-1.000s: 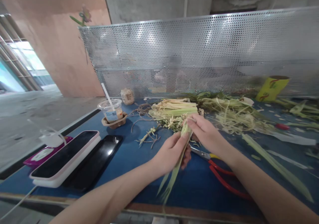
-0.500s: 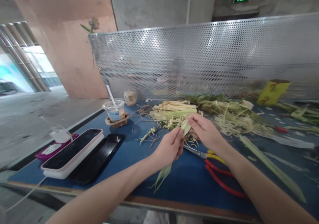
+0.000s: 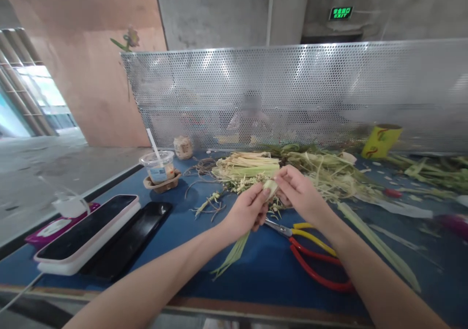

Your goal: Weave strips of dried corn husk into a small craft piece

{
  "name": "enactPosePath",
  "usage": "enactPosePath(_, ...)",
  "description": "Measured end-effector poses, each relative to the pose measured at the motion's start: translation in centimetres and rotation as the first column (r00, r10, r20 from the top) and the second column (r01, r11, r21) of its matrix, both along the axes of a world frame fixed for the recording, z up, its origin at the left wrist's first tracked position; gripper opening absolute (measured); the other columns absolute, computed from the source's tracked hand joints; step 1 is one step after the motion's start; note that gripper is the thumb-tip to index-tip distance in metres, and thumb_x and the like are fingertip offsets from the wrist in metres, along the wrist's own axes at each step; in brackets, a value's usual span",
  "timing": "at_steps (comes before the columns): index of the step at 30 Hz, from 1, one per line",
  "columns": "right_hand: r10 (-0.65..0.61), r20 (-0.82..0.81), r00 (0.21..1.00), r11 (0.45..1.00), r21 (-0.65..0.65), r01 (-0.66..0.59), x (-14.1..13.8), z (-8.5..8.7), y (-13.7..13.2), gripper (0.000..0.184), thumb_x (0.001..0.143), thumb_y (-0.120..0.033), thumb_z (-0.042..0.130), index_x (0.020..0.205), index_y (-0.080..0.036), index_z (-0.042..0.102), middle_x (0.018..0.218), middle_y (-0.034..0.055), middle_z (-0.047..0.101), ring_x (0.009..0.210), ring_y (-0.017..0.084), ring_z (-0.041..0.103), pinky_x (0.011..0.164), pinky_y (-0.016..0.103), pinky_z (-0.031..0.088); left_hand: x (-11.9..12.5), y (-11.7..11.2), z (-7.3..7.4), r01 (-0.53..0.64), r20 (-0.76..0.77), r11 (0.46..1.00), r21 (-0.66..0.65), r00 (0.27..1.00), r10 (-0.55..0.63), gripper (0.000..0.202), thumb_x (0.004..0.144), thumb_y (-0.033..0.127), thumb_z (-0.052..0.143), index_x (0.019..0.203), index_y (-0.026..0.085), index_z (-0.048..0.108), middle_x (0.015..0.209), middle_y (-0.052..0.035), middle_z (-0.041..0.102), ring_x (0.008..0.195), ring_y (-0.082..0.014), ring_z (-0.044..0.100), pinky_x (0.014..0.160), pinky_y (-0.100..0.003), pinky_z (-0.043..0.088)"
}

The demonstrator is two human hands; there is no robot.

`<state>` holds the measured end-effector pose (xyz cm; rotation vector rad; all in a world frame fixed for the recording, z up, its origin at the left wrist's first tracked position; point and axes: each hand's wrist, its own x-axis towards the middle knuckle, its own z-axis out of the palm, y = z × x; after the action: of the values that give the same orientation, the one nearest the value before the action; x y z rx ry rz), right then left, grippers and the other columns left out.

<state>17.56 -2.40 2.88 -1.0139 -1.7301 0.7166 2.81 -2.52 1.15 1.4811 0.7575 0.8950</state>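
Both hands meet over the blue table, pinching a pale green leaf strip (image 3: pixel 271 186) that looks like husk. My left hand (image 3: pixel 248 207) is closed on its lower part, and long split ends (image 3: pixel 234 256) hang below the fist. My right hand (image 3: pixel 298 192) has its thumb and fingers pressed together at the upper end; some fingertips are hidden. Just behind lies a bundle of pale stalks (image 3: pixel 248 165), with small cream-coloured bits in front. Scissors (image 3: pixel 310 241) with red and yellow handles lie partly beneath my right forearm, blades toward my hands.
Two phones (image 3: pixel 91 226) (image 3: pixel 127 241) and a purple box (image 3: pixel 60 224) lie at left. A straw cup (image 3: pixel 159 167) sits in a cardboard holder. Right are loose leaves (image 3: pixel 321 165), a long leaf (image 3: pixel 380 246) and a yellow roll (image 3: pixel 382 141). A perforated metal screen (image 3: pixel 219 85) stands behind.
The view has turned slightly right, so the table things sit further left. My hands stay together; the leaf strip between my fingers now looks shorter and more folded over.
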Motion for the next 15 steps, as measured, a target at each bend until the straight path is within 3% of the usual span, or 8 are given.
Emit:
enactPosePath(2,-0.005,0.066,0.998,1.000,-0.025,0.007,1.2,0.2,-1.0,0.026,0.088,-0.044,0.031,0.090,-0.021,0.042,0.054,-0.0071,0.036,0.042,0.008,0.034,0.041,0.021,0.029,-0.2,0.1,-0.1,0.017,-0.008,1.000,-0.004,1.000,-0.017,0.031,0.079,0.049,0.044,0.071,0.020,0.035,0.049,0.0102,0.029,0.032,-0.0026,0.030,0.027,-0.011,0.023)
enactPosePath(3,-0.078,0.178,0.981,0.997,-0.007,0.081,1.9,0.1,-1.7,0.028,0.089,-0.043,0.028,0.092,-0.021,0.044,0.056,-0.0054,0.040,0.046,0.009,0.038,0.045,0.023,0.033,-0.4,0.1,-0.2,0.024,-0.016,1.000,-0.006,1.000,-0.024,0.031,0.079,0.049,0.044,0.071,0.020,0.035,0.049,0.0103,0.028,0.032,-0.0026,0.029,0.027,-0.011,0.022)
enactPosePath(6,-0.185,0.569,0.801,0.980,0.051,0.191,4.2,-1.2,-4.1,0.023,0.083,-0.041,0.042,0.087,-0.021,0.051,0.068,0.0015,0.055,0.061,0.015,0.051,0.058,0.030,0.042,-0.8,-0.1,-0.2,0.033,-0.049,0.999,-0.006,0.998,-0.033,0.030,0.081,0.048,0.041,0.072,0.020,0.037,0.049,0.0101,0.029,0.032,-0.0022,0.028,0.027,-0.011,0.022)
enactPosePath(8,-0.239,0.713,0.660,0.967,0.113,0.228,5.3,-2.8,-5.6,0.018,0.079,-0.033,0.049,0.090,-0.020,0.056,0.089,0.0075,0.060,0.081,0.021,0.056,0.072,0.036,0.044,-1.2,-0.4,-0.2,0.038,-0.075,0.999,-0.009,0.996,-0.039,0.031,0.081,0.048,0.040,0.072,0.020,0.037,0.052,0.0094,0.030,0.033,-0.0018,0.030,0.028,-0.011,0.022)
enactPosePath(11,-0.255,0.828,0.499,0.956,0.140,0.256,6.1,-4.8,-7.2,0.023,0.076,-0.022,0.049,0.096,-0.019,0.059,0.094,0.0105,0.061,0.085,0.024,0.058,0.074,0.039,0.045,-1.5,-0.8,-0.2,0.036,-0.105,0.999,0.014,0.994,-0.034,0.030,0.082,0.047,0.040,0.071,0.019,0.037,0.055,0.0079,0.034,0.036,-0.0019,0.033,0.030,-0.011,0.023)
enactPosePath(15,-0.232,0.874,0.427,0.963,0.145,0.225,5.8,-5.3,-7.7,0.021,0.078,-0.024,0.047,0.093,-0.020,0.060,0.091,0.0100,0.064,0.083,0.025,0.060,0.073,0.038,0.045,-1.9,-1.1,-0.2,0.033,-0.112,0.998,0.049,0.993,-0.027,0.029,0.083,0.045,0.040,0.071,0.019,0.037,0.056,0.0077,0.034,0.037,-0.0021,0.034,0.031,-0.012,0.025)
